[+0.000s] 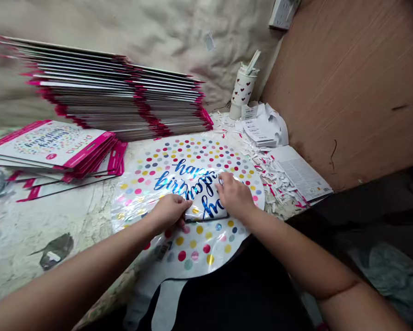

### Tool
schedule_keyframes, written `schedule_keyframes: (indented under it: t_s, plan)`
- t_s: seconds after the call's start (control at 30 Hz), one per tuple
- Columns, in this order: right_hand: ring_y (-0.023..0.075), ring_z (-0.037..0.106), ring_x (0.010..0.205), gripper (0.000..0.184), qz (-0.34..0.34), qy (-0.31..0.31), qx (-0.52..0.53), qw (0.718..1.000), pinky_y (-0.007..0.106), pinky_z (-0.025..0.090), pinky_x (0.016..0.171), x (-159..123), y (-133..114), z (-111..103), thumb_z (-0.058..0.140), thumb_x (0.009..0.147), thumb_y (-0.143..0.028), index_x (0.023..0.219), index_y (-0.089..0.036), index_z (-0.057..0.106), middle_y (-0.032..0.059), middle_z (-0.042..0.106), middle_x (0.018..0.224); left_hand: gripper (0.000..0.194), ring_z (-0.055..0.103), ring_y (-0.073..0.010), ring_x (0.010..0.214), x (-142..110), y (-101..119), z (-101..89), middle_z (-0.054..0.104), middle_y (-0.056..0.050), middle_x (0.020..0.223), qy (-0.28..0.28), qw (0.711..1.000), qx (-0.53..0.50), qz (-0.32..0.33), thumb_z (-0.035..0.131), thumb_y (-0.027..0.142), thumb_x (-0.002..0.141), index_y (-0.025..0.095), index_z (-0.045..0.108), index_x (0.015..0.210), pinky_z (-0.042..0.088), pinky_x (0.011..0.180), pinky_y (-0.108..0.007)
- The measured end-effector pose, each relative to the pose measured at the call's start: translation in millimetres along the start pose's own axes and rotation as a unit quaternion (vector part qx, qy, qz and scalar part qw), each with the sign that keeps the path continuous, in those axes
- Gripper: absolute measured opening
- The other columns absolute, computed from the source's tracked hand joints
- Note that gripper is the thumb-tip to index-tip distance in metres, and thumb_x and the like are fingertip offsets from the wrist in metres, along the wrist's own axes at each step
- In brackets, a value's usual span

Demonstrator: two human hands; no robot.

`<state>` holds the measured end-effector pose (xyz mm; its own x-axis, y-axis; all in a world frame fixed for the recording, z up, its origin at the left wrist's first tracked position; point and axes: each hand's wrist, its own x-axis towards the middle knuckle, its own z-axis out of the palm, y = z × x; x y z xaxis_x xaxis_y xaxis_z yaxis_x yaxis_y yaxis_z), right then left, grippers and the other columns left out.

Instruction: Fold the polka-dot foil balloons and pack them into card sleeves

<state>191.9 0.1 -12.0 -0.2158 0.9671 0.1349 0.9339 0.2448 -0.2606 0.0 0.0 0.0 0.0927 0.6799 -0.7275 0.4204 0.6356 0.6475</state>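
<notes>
A flat, round foil balloon point(192, 243) with coloured dots and blue "happy birthday" lettering is spread in front of me. Its tail hangs over the table's near edge. On its middle lies a smaller folded piece of foil point(206, 212) with blue lettering. My left hand point(170, 210) pinches the left edge of this folded foil between thumb and fingers. Across from it, my right hand point(234, 195) has its fingers curled in at the piece's upper right side. Whether those fingers grip the foil or only press on it is hard to see.
Long stacks of pink-edged card packs point(130, 96) line the wall. More printed packs point(51, 145) lie at left. A heart-patterned cup point(243, 87), a label roll point(261, 131), paper scraps point(275, 179) and a printed sheet point(301, 172) are at right, beside a brown board point(358, 92).
</notes>
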Motion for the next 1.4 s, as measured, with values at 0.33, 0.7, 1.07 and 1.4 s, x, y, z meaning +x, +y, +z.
schedule_keyframes:
  t_s: [0.33,0.7,1.07,1.4]
  plan:
    - [0.0256,0.01,0.138,0.06,-0.098,-0.096,0.065,0.988,0.046,0.011,0.112,-12,-3,30,0.027,0.092,-0.051,0.143,-0.019,0.022,0.0078,0.017,0.15,0.036,0.067,-0.0198,0.083,-39,-9,-22.9,0.069,-0.01,0.096,0.022,0.985,-0.169,-0.031,0.072,0.027,0.067,0.017,0.056,0.098,0.055,0.066,-0.027]
    - [0.0179,0.005,0.139,0.066,-0.056,0.106,0.163,0.979,0.038,0.016,0.112,-20,77,-27,0.034,0.09,-0.051,0.145,-0.021,0.012,0.0051,0.008,0.152,0.026,0.063,-0.0163,0.057,-22,20,22.3,0.06,0.002,0.056,-0.039,0.985,-0.162,0.038,0.071,0.02,0.059,0.018,0.055,0.08,0.049,0.051,-0.023]
    - [0.0234,0.058,0.109,0.034,0.21,0.099,-0.085,0.969,0.045,0.044,0.093,-153,279,-96,0.044,0.084,-0.026,0.114,-0.027,0.062,0.0052,0.065,0.114,0.042,0.053,-0.0111,0.044,-35,3,72.0,0.063,0.002,0.066,-0.151,0.981,-0.087,0.087,0.062,0.028,0.071,0.018,0.051,0.11,0.043,0.044,-0.022]
    - [0.0229,0.055,0.112,0.037,-0.245,-0.032,-0.02,0.969,0.036,0.045,0.092,-49,40,-59,0.045,0.085,-0.014,0.121,-0.014,0.056,0.0124,0.058,0.122,0.036,0.053,-0.0238,0.112,-67,-51,31.6,0.062,-0.001,0.118,-0.187,0.958,0.087,0.202,0.06,0.036,0.076,0.026,0.062,0.11,0.041,0.098,-0.031]
